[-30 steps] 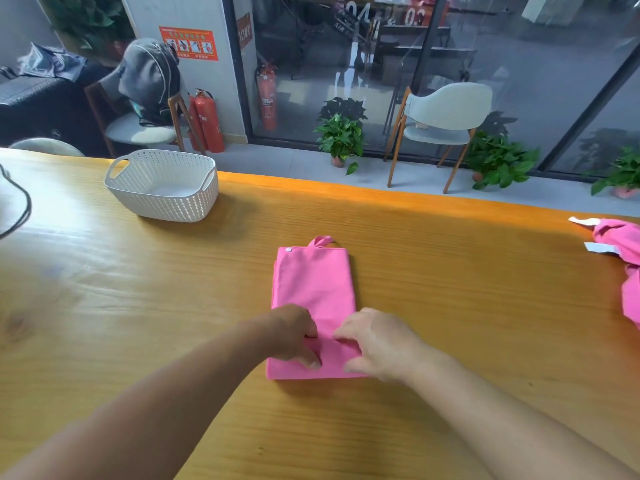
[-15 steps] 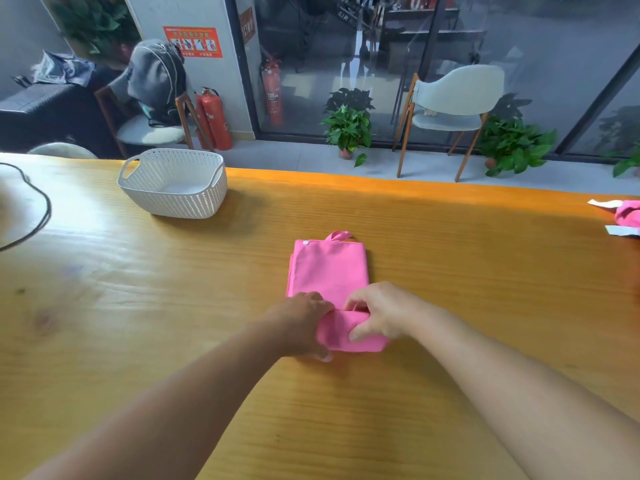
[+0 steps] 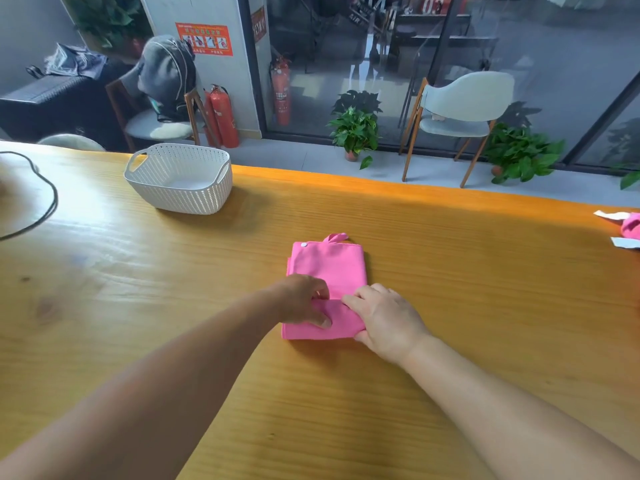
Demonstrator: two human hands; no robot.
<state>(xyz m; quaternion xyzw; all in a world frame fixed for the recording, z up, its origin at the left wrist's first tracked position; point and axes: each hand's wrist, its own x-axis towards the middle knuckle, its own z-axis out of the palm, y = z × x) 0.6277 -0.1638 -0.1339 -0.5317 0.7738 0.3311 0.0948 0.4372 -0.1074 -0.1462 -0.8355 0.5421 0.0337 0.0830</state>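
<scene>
Head view: left hand (image 3: 304,299) and right hand (image 3: 386,320) are pinching the cloth (image 3: 329,268) — roll its near fold evenly, sides aligned.

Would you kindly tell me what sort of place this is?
Probably an office lobby or shared workspace: the wooden table bearing the pink cloth faces a glass wall, red fire extinguishers stand beneath a safety notice, and a pale chair stands by the glass.

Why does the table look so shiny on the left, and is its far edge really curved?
Head view: daylight glares white off the table at left, beside the basket; the wide-angle lens bows its far edge; the pink cloth looks sharp.
</scene>
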